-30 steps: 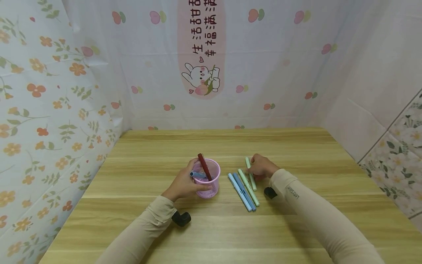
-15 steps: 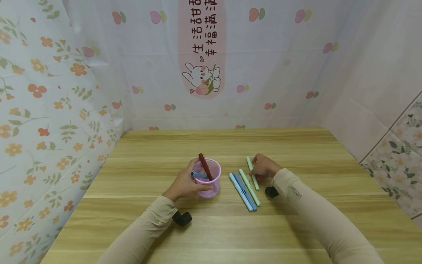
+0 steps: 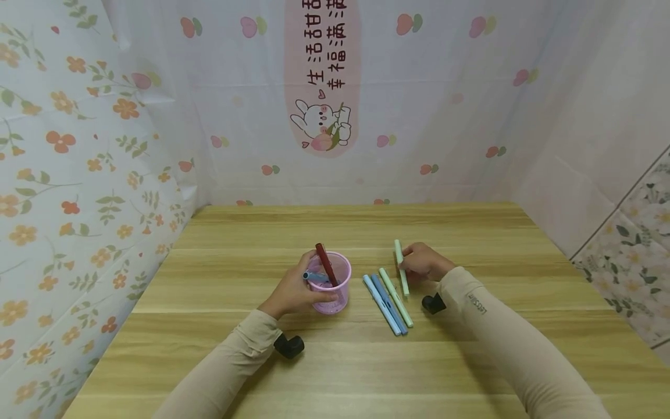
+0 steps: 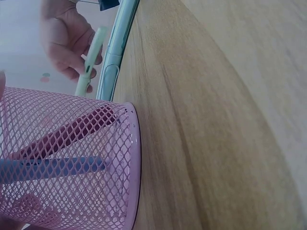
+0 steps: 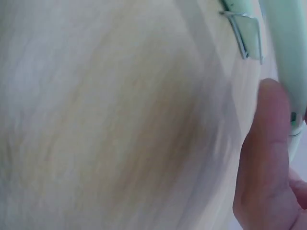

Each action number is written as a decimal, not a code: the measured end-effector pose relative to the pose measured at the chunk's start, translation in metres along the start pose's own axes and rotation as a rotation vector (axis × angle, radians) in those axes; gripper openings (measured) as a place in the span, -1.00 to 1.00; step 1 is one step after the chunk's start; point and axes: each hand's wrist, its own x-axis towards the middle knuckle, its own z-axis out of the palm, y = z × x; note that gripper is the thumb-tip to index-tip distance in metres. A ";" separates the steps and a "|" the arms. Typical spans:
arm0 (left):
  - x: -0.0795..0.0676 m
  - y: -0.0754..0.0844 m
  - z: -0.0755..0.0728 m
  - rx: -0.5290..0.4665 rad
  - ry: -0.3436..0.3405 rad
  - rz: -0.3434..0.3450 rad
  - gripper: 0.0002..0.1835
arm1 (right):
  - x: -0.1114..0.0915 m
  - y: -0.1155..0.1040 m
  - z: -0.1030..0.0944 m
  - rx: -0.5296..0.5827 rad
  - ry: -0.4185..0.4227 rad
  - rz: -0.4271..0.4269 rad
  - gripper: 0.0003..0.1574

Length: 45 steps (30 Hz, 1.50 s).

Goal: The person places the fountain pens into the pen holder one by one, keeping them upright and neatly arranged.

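My left hand [image 3: 294,292] grips the side of a pink mesh pen holder [image 3: 338,298], which stands upright on the table. Inside it lean a dark red pen [image 3: 325,263] and a blue pen [image 3: 316,277]; their lower ends show through the mesh in the left wrist view. To the right, my right hand [image 3: 425,262] pinches a light green pen [image 3: 399,253] between thumb and fingers. That pen [image 4: 94,52] is tilted and raised off the wood in the left wrist view. In the right wrist view the thumb [image 5: 271,148] presses against its barrel.
Between the hands, a light blue pen [image 3: 381,305], a darker blue pen [image 3: 389,305] and another light green pen [image 3: 395,297] lie side by side on the wooden table [image 3: 335,372]. Patterned cloth [image 3: 235,116] hangs behind and at the sides.
My right hand has lifted the light green pen from the table and shifted slightly to the right. The left hand and the pen holder have stayed in place.
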 end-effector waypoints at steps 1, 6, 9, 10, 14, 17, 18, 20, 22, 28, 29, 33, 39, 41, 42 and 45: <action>0.000 0.000 0.000 0.001 0.000 -0.002 0.11 | 0.000 0.000 0.000 0.023 -0.007 -0.008 -0.43; -0.001 0.001 -0.001 0.003 0.001 0.002 0.11 | -0.002 -0.002 0.001 0.109 -0.039 -0.032 -0.47; -0.001 0.001 0.000 0.003 0.002 0.005 0.11 | -0.003 -0.003 0.002 0.147 -0.046 -0.029 -0.46; -0.001 0.000 0.000 0.004 0.004 0.006 0.10 | -0.003 -0.003 0.002 0.158 -0.048 -0.028 -0.46; -0.001 0.000 0.000 -0.001 0.004 0.005 0.10 | -0.002 -0.004 0.001 0.207 -0.053 -0.019 -0.46; 0.000 0.001 -0.001 -0.004 -0.001 0.002 0.11 | -0.001 -0.004 0.000 0.231 -0.063 -0.021 -0.46; 0.001 0.002 -0.001 -0.005 -0.001 0.003 0.11 | -0.001 -0.004 0.000 0.239 -0.066 -0.023 -0.46; 0.001 0.002 -0.001 -0.003 0.002 0.009 0.10 | -0.001 -0.005 0.000 0.254 -0.069 -0.027 -0.45; 0.002 0.001 0.000 -0.006 0.006 0.016 0.09 | 0.000 -0.005 0.001 0.279 -0.077 -0.035 -0.44; -0.002 -0.001 0.000 0.004 -0.001 0.015 0.11 | -0.004 -0.008 0.006 0.346 -0.134 -0.022 -0.39; -0.001 -0.001 0.000 0.005 -0.001 0.023 0.11 | -0.005 -0.009 0.005 0.344 -0.137 -0.026 -0.40; 0.001 -0.002 -0.001 -0.006 -0.001 0.040 0.10 | -0.006 -0.013 0.006 0.343 -0.130 -0.053 -0.45; 0.001 -0.004 -0.002 0.014 -0.008 0.022 0.13 | -0.006 -0.014 0.007 0.351 -0.157 -0.062 -0.45; 0.000 -0.003 -0.002 0.014 -0.006 0.020 0.13 | -0.007 -0.014 0.008 0.357 -0.164 -0.070 -0.47; 0.000 -0.003 -0.002 0.013 -0.006 0.018 0.13 | -0.007 -0.014 0.008 0.360 -0.168 -0.076 -0.48; 0.001 -0.002 -0.002 0.007 -0.006 0.007 0.12 | -0.008 -0.016 0.009 0.364 -0.166 -0.087 -0.59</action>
